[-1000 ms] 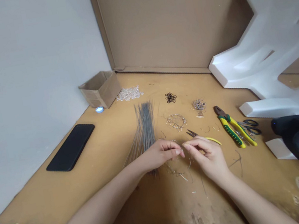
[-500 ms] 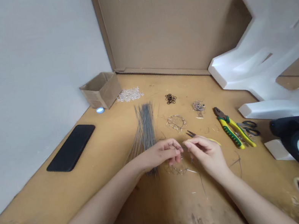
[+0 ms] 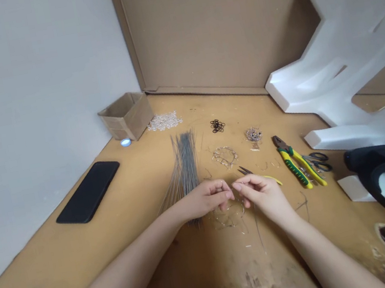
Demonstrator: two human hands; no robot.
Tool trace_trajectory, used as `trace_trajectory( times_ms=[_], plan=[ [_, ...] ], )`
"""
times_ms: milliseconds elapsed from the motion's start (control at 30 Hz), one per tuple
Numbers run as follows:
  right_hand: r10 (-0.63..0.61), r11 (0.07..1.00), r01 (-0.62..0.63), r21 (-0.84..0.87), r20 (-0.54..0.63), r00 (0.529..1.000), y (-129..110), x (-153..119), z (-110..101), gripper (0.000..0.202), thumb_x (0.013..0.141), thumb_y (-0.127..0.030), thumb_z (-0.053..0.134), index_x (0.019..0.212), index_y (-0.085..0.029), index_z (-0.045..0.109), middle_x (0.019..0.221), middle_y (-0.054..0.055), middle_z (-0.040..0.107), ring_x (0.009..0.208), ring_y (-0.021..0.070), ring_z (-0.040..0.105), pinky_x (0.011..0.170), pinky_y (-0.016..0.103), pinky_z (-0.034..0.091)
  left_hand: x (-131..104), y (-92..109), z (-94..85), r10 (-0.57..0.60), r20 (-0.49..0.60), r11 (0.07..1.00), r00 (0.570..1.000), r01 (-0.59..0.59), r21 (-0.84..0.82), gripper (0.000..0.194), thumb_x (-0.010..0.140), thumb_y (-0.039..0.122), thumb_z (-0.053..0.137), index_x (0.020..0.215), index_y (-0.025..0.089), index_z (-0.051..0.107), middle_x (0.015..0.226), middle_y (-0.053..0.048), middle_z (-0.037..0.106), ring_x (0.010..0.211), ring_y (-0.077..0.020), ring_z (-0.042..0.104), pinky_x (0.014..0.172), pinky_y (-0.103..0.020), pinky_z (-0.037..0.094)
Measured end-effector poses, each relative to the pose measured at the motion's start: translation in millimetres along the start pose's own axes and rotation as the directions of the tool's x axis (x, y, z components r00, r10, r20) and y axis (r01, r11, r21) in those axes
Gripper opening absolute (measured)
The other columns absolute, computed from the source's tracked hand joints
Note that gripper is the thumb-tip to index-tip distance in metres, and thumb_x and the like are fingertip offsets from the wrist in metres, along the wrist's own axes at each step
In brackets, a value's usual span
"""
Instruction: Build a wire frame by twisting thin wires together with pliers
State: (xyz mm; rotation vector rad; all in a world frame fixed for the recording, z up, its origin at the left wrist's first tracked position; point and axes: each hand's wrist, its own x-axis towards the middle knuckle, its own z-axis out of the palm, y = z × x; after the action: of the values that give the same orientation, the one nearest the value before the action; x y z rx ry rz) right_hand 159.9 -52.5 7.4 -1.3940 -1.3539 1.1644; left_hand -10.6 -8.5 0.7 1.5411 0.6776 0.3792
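My left hand [image 3: 216,195] and my right hand [image 3: 259,194] meet low over the middle of the table, fingertips almost touching. Both are closed in a pinch on thin wire; most of it is hidden by the fingers. A twisted wire loop [image 3: 229,218] shows just below them, but whether it hangs from the fingers or lies on the table I cannot tell. Beside my left hand lies a bundle of straight grey wires [image 3: 187,162]. Small pointed pliers [image 3: 245,170] with a yellow handle lie partly behind my right hand. Farther back is another wire ring [image 3: 225,156].
Green-yellow pliers [image 3: 294,161] and scissors [image 3: 319,161] lie at right, near white foam [image 3: 326,140]. Behind are black rings [image 3: 217,125], a small wire coil [image 3: 253,134], clear bits [image 3: 164,121] and a cardboard box [image 3: 129,120]. A black phone [image 3: 89,192] lies left.
The fingertips of both hands have drawn closer together, the right hand shifting slightly left. The whole view has shifted slightly; the tools and wires on the table lie as before.
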Motion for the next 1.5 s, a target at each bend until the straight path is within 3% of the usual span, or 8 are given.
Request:
trace_trajectory(
  times_ms=[200, 400, 500, 600, 667, 867, 1133, 1500],
  plan=[
    [-0.009, 0.999, 0.009, 0.042, -0.016, 1.000, -2, 0, -7, 0.028, 0.075, -0.043, 0.056, 0.072, -0.016, 0.060, 0.054, -0.001, 0.055, 0.046, 0.0095, 0.049, 0.046, 0.022, 0.040, 1, -3, -2.7, -0.005, -0.076, 0.986, 0.997, -0.007, -0.165, 0.020, 0.079, 0.035, 0.049, 0.077, 0.014, 0.049, 0.054, 0.006, 0.046, 0.046, -0.0040, 0.034, 0.045, -0.017, 0.025],
    [-0.077, 0.988, 0.051, -0.145, -0.177, 0.981, 3, 7, -15, 0.025, 0.073, -0.040, 0.058, 0.065, -0.017, 0.053, 0.057, -0.002, 0.050, 0.055, 0.0108, 0.046, 0.052, 0.023, 0.037, 1, -5, -8.5, 0.008, -0.152, 0.963, 0.988, -0.048, -0.264, 0.026, 0.078, 0.038, 0.052, 0.077, 0.013, 0.052, 0.053, 0.005, 0.046, 0.044, -0.0035, 0.034, 0.043, -0.017, 0.021],
    [0.056, 0.998, -0.057, 0.027, 0.024, 0.998, 4, 8, -18, 0.023, 0.073, -0.039, 0.059, 0.081, -0.018, 0.056, 0.074, 0.002, 0.058, 0.068, 0.0139, 0.054, 0.062, 0.026, 0.042, 1, -3, -9.2, 0.023, -0.164, 0.962, 0.986, -0.066, -0.265, 0.026, 0.078, 0.039, 0.051, 0.078, 0.013, 0.053, 0.053, 0.005, 0.046, 0.044, -0.0035, 0.035, 0.043, -0.017, 0.021],
    [0.157, 0.942, -0.245, 0.231, 0.341, 0.927, 3, 6, -18, 0.024, 0.076, -0.037, 0.058, 0.089, -0.017, 0.058, 0.080, 0.005, 0.063, 0.075, 0.0159, 0.059, 0.068, 0.029, 0.044, 1, -1, -8.8, 0.029, -0.217, 0.967, 0.976, -0.082, -0.241, 0.026, 0.078, 0.039, 0.051, 0.078, 0.012, 0.053, 0.053, 0.005, 0.047, 0.043, -0.0031, 0.034, 0.043, -0.017, 0.023],
    [0.161, 0.923, -0.282, 0.263, 0.402, 0.901, 4, 6, -18, 0.020, 0.074, -0.033, 0.062, 0.083, -0.015, 0.061, 0.079, 0.006, 0.065, 0.075, 0.0154, 0.060, 0.070, 0.029, 0.044, 2, 1, -8.2, 0.032, -0.259, 0.967, 0.965, -0.095, -0.234, 0.026, 0.078, 0.038, 0.052, 0.078, 0.012, 0.052, 0.053, 0.005, 0.048, 0.043, -0.0030, 0.034, 0.043, -0.017, 0.024],
    [0.166, 0.906, -0.270, 0.325, 0.314, 0.935, 11, 8, -17, 0.015, 0.072, -0.029, 0.065, 0.077, -0.016, 0.062, 0.070, 0.002, 0.063, 0.067, 0.0122, 0.058, 0.071, 0.028, 0.044, 2, 3, -5.2, 0.051, -0.251, 0.975, 0.967, -0.102, -0.197, 0.025, 0.078, 0.037, 0.051, 0.077, 0.012, 0.051, 0.054, 0.005, 0.048, 0.043, -0.0032, 0.034, 0.043, -0.017, 0.026],
    [0.114, 0.946, -0.194, 0.261, 0.293, 0.949, 9, 5, -12, 0.014, 0.073, -0.030, 0.062, 0.075, -0.016, 0.059, 0.063, 0.000, 0.061, 0.059, 0.0105, 0.056, 0.063, 0.024, 0.040, 3, -7, -4.2, 0.070, -0.156, 0.980, 0.985, -0.098, -0.175, 0.024, 0.079, 0.037, 0.049, 0.080, 0.013, 0.050, 0.057, 0.005, 0.049, 0.045, -0.0035, 0.036, 0.045, -0.016, 0.028],
    [0.056, 0.962, -0.114, 0.249, 0.228, 0.972, 9, 6, -18, 0.017, 0.075, -0.032, 0.062, 0.084, -0.018, 0.062, 0.074, 0.002, 0.065, 0.068, 0.0117, 0.058, 0.069, 0.027, 0.043, 2, -2, -4.5, -0.016, -0.114, 0.978, 0.993, -0.008, -0.210, 0.022, 0.078, 0.034, 0.051, 0.077, 0.013, 0.052, 0.055, 0.005, 0.050, 0.044, -0.0033, 0.037, 0.044, -0.017, 0.026]
  ],
)
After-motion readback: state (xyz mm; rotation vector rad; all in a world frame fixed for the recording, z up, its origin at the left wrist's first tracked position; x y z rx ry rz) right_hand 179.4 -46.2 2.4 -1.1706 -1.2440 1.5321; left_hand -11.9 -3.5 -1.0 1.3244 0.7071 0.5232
